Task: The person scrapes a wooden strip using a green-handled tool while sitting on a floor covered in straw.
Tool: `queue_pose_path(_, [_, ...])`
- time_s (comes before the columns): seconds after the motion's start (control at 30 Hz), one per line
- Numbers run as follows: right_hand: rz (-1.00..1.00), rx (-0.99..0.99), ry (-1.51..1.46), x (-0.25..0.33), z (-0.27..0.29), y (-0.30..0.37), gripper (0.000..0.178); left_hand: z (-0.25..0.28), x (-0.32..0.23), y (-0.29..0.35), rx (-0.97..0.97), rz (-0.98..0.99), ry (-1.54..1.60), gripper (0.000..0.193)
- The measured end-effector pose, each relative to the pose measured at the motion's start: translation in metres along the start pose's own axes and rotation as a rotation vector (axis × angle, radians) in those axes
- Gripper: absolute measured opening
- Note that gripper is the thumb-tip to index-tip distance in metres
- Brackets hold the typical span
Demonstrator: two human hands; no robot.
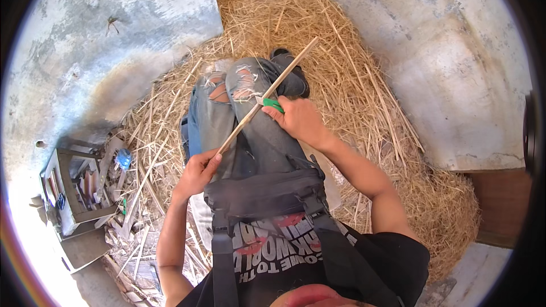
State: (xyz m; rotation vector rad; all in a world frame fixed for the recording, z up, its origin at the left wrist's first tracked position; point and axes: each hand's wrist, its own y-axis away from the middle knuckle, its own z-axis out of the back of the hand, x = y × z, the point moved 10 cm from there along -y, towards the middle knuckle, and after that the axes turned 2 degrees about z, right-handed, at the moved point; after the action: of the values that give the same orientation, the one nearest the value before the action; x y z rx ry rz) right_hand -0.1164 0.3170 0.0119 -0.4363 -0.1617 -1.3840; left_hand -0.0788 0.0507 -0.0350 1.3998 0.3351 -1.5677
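Your left hand (199,173) grips the lower end of the stick (278,83), which slants up across your jeans (267,145), while your right hand (303,120) is closed around the green knife (274,104), its blade at the stick's middle. Pale block lettering, partly covered by straps (226,261), runs across your black shirt (392,258).
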Motion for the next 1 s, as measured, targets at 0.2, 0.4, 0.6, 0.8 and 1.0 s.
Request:
queue_pose_path(0.2, [0.001,-0.018,0.083,-0.019,0.014,-0.007,0.069,-0.008,-0.012,-0.005,0.008,-0.013,0.009,0.04])
queue_pose_path(0.4, [-0.399,-0.209,0.07,-0.198,0.056,-0.018,0.075,0.012,-0.001,0.016,0.049,0.005,-0.048,0.039])
queue_pose_path(0.6, [-0.485,-0.109,-0.065,-0.149,0.068,-0.006,0.073,0.007,0.013,0.015,0.121,0.049,0.026,0.046])
queue_pose_path(0.8, [-0.154,0.004,-0.163,-0.02,0.026,0.003,0.062,-0.014,-0.008,-0.023,0.143,0.107,0.121,0.048])
queue_pose_path(1.0, [-0.122,0.012,-0.111,-0.006,0.005,0.0,0.065,-0.021,-0.03,-0.04,0.133,0.06,0.024,0.047])
